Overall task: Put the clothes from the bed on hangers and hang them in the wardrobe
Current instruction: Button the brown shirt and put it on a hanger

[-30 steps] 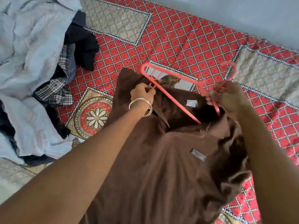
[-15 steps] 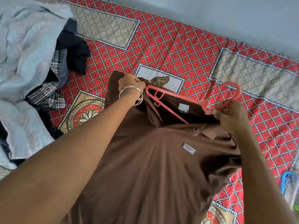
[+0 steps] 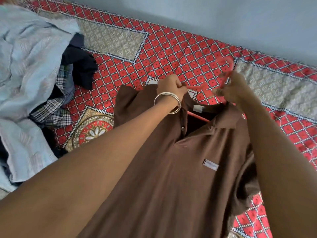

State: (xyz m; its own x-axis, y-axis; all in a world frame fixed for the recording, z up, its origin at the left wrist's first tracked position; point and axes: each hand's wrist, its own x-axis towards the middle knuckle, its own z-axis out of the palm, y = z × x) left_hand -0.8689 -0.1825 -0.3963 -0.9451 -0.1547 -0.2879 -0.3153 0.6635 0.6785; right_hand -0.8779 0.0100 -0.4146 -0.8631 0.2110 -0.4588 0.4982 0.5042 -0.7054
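A: Where is the shirt [image 3: 171, 177]?

B: The brown shirt is held up over the bed [image 3: 171, 54]. A pink hanger [image 3: 199, 116] is partly inside its neck. One bar shows in the open collar, and the hook sticks up past the right hand.

A: What is the left hand [image 3: 171, 88] doing?

B: Its fingers are curled tight. It grips the shirt at the collar, on the left side, right by the hanger's end. Shiny bangles [image 3: 169, 103] sit on that wrist.

A: And the right hand [image 3: 235, 88]?

B: It is blurry. It is closed round the hanger just under the hook, at the other side of the collar.

A: What is on the shirt?

B: A small white label [image 3: 211, 165] on the chest, and a button under the collar.

A: What else is on the bed?

B: A red cover with diamonds and a flower circle. On the left lies a pile of clothes [image 3: 34, 74]: light blue, checked and dark ones. A grey wall [image 3: 223, 23] is behind the bed.
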